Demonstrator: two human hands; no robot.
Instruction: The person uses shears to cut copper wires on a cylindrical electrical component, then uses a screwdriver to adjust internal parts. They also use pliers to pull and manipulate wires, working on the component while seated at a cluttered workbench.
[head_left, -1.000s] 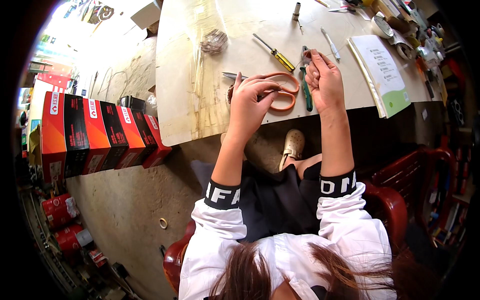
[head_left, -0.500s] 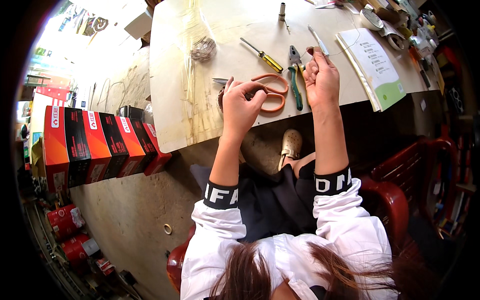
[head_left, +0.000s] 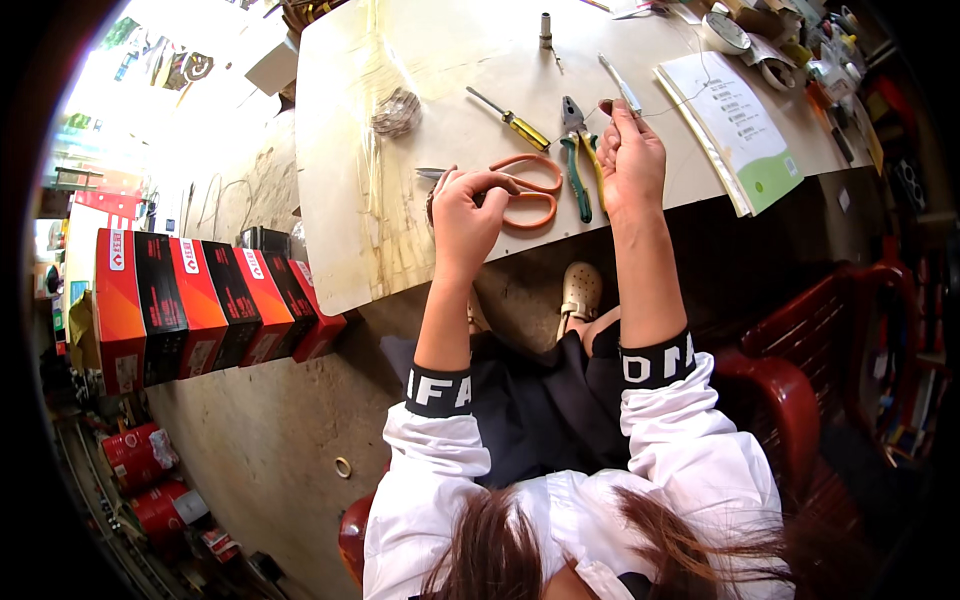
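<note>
My left hand [head_left: 468,215] is closed at the table's near edge, beside orange-handled scissors [head_left: 535,210]. Something brown and rounded shows partly past its outer side; what the fingers hold is mostly hidden. Farther right, my right hand [head_left: 634,165] is raised, thumb and fingers pinched on a thin wire [head_left: 680,104] that trails off over the booklet. A small dark bit shows at those fingertips. Just beyond them is a white pen-like tool [head_left: 620,84]; I cannot tell whether it touches the hand. Pliers [head_left: 574,150] with green and yellow handles lie between my hands.
On the pale table [head_left: 340,230] lie a yellow screwdriver [head_left: 520,127], a brown coiled bundle [head_left: 397,112], a metal socket [head_left: 546,32] and a booklet [head_left: 735,130]. Clutter fills the far right. Red and black boxes [head_left: 165,310] stand left; a red chair [head_left: 780,400] is at right.
The raised finger of my left hand has folded down. My right hand keeps its pinch. The whole view has shifted slightly, so things on the table appear a little farther left.
</note>
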